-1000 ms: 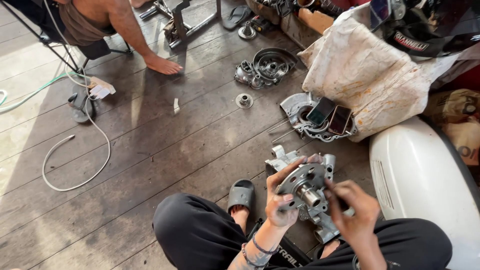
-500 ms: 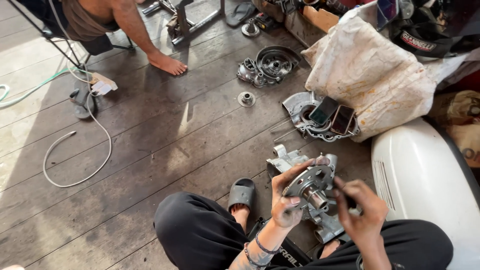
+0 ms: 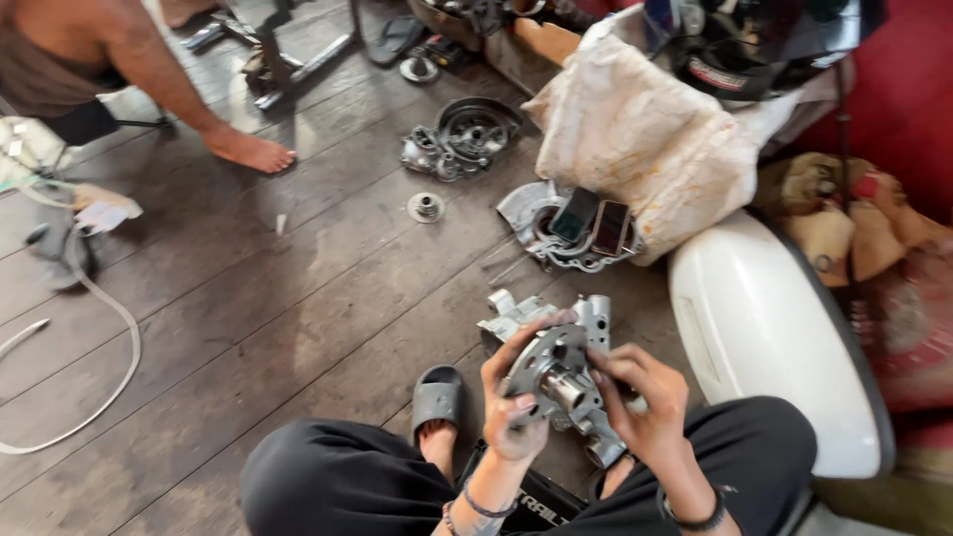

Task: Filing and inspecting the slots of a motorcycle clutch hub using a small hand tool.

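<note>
While I sit low over the wooden floor (image 3: pixel 298 318), its long grey planks look dry, scuffed and grooved along the seams, and they carry everything else. Just right of my knee lies a white panel (image 3: pixel 764 337), smooth, glossy and rounded like a shell. Above it slumps a cloth sack (image 3: pixel 645 139), cream-coloured, wrinkled and stained, resting partly over a metal cover (image 3: pixel 556 233) of cast grey alloy with a curved rim and two dark flat rectangles lying in it. Farther up the boards sits a heap of engine parts (image 3: pixel 462 139), dull grey rings and housings with rough cast faces. Between that heap and me rests a small round disc (image 3: pixel 425 207), pale metal with a raised centre. Another person's bare foot (image 3: pixel 253 152) is planted flat on the planks at the upper left, near a pale looping hose (image 3: pixel 119 328). My black rubber sandal (image 3: pixel 439 397) shows below my hands. My left hand (image 3: pixel 516 407) is closed around the edge of the metal hub (image 3: pixel 558 372), a greasy round casting with a flanged plate and a short shiny shaft poking from its middle, held above my lap over the boards. My right hand (image 3: pixel 645 397) grips the hub's other side, fingers curled over its rim, thumb pressed near the shaft.
</note>
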